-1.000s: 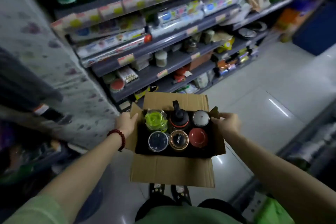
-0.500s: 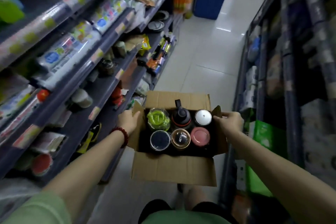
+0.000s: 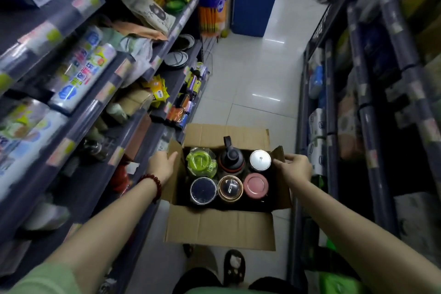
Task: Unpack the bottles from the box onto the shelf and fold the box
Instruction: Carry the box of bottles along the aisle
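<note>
A person holds an open cardboard box of bottles in a shop aisle, seen from above.

The left hand presses flat against the box's left side flap; the right hand curls its grip around the right flap. Between the hands, six bottles stand upright in two rows inside the box, among them a green-lidded bottle and a pink-lidded bottle. A stocked shelf runs along the left.
</note>
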